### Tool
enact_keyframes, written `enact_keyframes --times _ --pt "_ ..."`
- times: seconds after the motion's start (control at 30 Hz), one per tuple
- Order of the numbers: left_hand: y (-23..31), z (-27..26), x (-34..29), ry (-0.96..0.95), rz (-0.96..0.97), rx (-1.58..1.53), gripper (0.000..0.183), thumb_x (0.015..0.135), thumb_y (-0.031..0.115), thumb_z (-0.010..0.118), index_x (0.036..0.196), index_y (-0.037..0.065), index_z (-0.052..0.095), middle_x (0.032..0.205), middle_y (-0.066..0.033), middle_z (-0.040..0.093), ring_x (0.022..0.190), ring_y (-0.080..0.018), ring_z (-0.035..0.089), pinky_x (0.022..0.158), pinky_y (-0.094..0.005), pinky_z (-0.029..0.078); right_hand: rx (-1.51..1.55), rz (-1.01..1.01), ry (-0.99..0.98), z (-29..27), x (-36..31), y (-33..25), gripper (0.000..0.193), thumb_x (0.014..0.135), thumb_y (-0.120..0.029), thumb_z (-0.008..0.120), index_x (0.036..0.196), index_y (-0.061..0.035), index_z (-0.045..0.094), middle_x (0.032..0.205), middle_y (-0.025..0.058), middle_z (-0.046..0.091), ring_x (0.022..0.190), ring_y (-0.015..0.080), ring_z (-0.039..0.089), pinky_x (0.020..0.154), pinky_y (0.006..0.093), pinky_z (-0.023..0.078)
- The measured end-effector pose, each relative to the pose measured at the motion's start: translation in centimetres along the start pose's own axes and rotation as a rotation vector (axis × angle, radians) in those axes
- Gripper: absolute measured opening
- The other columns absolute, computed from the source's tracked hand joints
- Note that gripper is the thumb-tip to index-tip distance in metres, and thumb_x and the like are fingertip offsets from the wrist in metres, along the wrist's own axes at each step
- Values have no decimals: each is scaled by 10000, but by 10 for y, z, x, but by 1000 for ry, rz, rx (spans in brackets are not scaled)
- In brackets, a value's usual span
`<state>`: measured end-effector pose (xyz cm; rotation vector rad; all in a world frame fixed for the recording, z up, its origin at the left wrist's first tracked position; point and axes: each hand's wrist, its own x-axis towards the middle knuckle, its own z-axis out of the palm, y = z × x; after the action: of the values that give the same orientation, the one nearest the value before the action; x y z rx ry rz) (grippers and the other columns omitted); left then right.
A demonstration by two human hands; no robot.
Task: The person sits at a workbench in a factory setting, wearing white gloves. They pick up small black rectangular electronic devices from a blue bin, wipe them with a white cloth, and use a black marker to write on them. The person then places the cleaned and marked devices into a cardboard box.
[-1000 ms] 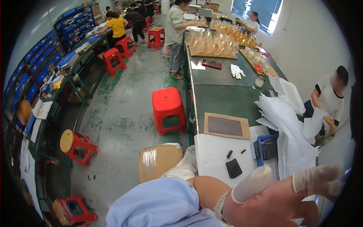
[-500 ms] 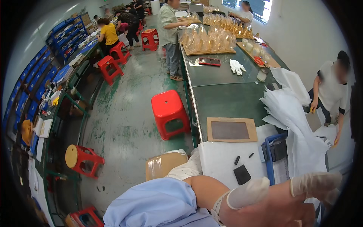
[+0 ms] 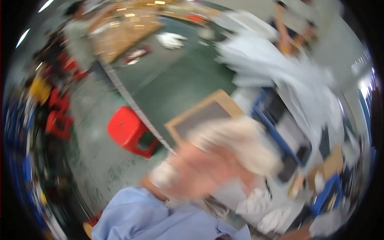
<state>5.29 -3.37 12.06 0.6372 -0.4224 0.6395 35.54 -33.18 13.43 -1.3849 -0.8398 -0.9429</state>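
My left hand point(image 3: 212, 164), in whitish finger covers, is smeared by motion above the near part of the table. Its fingers are too blurred to show whether they hold anything. Behind it lies a cardboard piece point(image 3: 174, 125) with a dark grey sheet point(image 3: 202, 118) on it, partly covered by the hand. To its right is a blue tray point(image 3: 259, 105) with dark pieces inside. Only part of my right hand point(image 3: 298, 233) shows at the lower right edge, near a pale finger cover; its grip cannot be made out.
White sheets point(image 3: 280, 68) are heaped beyond the tray. Crumpled white cloth point(image 3: 258, 204), a yellowish bottle point(image 3: 296, 186) and a blue bin point(image 3: 327, 196) lie at the near right. White gloves point(image 3: 171, 40) rest farther off. A red stool point(image 3: 130, 130) stands left of the table; a person point(image 3: 286, 28) is at far right.
The view has swung round to the right and blurred. My left hand now covers the near table and part of the cardboard piece. The bottle and blue bin have come into view.
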Motion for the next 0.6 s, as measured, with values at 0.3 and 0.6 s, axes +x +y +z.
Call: enact_keyframes --times 0.3,0.6 --pt "-33 -147 -49 -83 -30 1457 355 797 9 712 1140 8 620 963 -56 670 856 -151 618 771 -294 469 -479 485 53 -32 -179 -80 319 991 -86 506 1299 -17 553 940 77 650 805 111 581 784 251 478" --pt "-120 -148 -49 -433 -176 1825 746 634 280 878 1232 -10 539 1118 -191 559 1048 -347 516 892 -414 442 -79 682 -530 30 -213 -100 275 968 -92 577 1227 -4 596 997 76 678 819 113 645 672 251 528"
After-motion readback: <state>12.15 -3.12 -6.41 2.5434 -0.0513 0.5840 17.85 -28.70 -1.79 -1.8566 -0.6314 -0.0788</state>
